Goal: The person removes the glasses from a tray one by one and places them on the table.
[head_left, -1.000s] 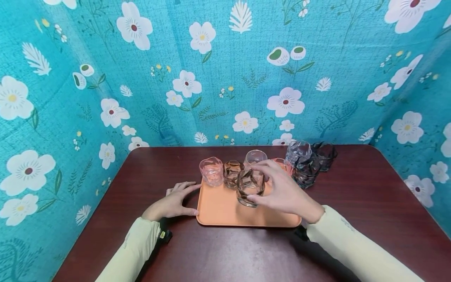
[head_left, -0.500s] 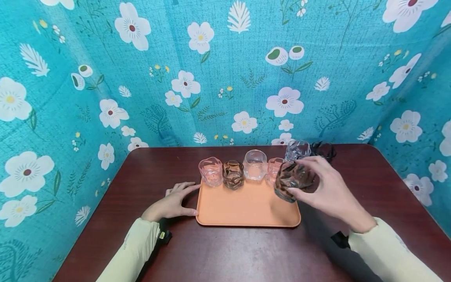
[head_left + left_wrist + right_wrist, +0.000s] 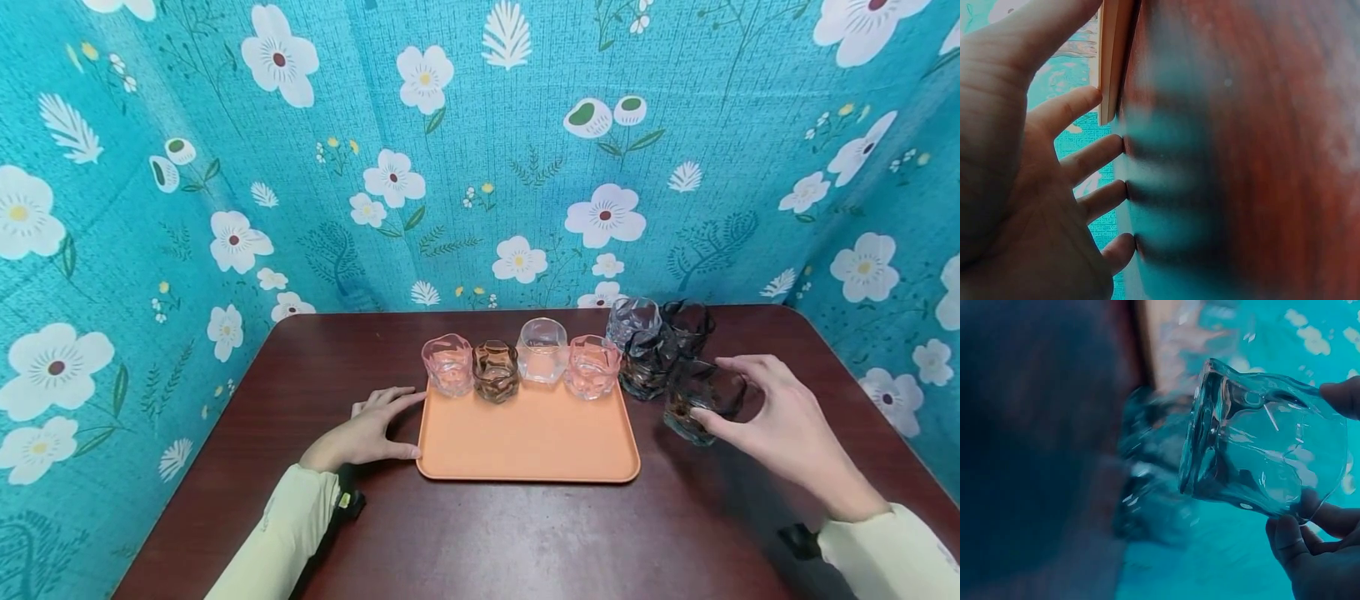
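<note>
My right hand [image 3: 787, 433] holds a smoky, faceted glass tumbler [image 3: 697, 400] between thumb and fingers, to the right of the orange tray [image 3: 525, 437]. In the right wrist view the tumbler [image 3: 1260, 450] shows wavy sides, with fingertips near its rim. My left hand [image 3: 367, 429] lies spread at the tray's left edge, thumb and index fingertip right at its rim. In the left wrist view the other fingertips rest on the dark table. Along the tray's back stand a pink tumbler [image 3: 450, 367], a brown one [image 3: 496, 372], a clear one [image 3: 543, 352] and another pink one [image 3: 593, 368].
Right of the tray stand a grey-clear tumbler [image 3: 633, 321] and two dark ones, the nearer dark tumbler [image 3: 647, 367] close beside the held glass. A flowered blue cloth [image 3: 480, 167] hangs behind the dark red-brown table [image 3: 510, 533].
My right hand has carried the smoky tumbler from over the tray rightward past the tray's right edge, uncovering the clear and right pink tumblers. The left hand stays at the tray.
</note>
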Motion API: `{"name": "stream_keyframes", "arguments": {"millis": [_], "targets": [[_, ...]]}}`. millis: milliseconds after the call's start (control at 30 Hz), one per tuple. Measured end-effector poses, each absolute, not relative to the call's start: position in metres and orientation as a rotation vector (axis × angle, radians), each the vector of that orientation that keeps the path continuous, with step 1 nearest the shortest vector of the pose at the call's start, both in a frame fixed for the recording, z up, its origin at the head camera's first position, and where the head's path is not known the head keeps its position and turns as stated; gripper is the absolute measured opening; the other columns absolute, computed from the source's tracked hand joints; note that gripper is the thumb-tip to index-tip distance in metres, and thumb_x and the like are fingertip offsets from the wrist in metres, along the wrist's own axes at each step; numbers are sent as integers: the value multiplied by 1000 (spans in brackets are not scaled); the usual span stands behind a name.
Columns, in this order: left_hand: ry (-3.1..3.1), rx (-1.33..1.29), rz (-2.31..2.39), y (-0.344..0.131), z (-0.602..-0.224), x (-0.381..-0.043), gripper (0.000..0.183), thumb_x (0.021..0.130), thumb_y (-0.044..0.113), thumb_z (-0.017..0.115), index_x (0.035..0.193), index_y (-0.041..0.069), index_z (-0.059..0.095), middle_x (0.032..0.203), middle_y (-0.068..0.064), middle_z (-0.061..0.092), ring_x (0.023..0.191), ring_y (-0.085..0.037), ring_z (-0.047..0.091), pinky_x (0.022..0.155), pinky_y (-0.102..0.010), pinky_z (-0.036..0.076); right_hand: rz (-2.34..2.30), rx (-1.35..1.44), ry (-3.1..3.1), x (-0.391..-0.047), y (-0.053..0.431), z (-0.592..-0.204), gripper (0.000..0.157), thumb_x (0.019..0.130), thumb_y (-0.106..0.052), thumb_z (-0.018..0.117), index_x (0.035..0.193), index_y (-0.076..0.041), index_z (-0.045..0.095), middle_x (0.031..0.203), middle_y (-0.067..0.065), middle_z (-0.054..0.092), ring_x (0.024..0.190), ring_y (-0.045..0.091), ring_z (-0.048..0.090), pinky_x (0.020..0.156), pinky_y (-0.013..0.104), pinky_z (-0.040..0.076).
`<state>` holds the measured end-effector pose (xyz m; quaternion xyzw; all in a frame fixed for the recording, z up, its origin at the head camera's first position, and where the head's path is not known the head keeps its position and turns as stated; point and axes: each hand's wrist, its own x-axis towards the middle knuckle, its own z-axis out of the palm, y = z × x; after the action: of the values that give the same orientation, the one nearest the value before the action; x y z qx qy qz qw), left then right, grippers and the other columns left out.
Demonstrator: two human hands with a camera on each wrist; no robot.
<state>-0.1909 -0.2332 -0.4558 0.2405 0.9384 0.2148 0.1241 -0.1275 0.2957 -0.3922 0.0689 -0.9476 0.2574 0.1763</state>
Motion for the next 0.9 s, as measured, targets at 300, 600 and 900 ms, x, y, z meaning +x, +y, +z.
{"name": "stream_keyframes", "arguments": {"millis": [300, 600, 900], "targets": [[2737, 706, 634, -233, -454, -190, 91, 72, 60, 73, 147, 27, 35, 148, -9, 31, 132, -32, 24, 88, -56, 24, 732, 85, -2759, -148, 325, -419, 80, 73, -46, 79, 127, 5, 51, 117, 25, 44, 82, 32, 46, 56, 39, 36], [2740, 707, 632, -232, -454, -190, 91, 71, 61, 72, 147, 27, 36, 147, -8, 32, 131, -31, 25, 88, -56, 23, 741, 79, -2768, -172, 335, -430, 80, 75, -44, 78, 129, 7, 48, 117, 27, 43, 82, 32, 45, 58, 41, 38], [2734, 687, 631, -232, -453, -191, 91, 71, 62, 72, 147, 27, 36, 147, -8, 32, 131, -32, 25, 88, -57, 24, 795, 29, -2783, -190, 335, -435, 84, 77, -48, 74, 132, 8, 45, 124, 28, 40, 89, 37, 44, 64, 49, 39]]}}
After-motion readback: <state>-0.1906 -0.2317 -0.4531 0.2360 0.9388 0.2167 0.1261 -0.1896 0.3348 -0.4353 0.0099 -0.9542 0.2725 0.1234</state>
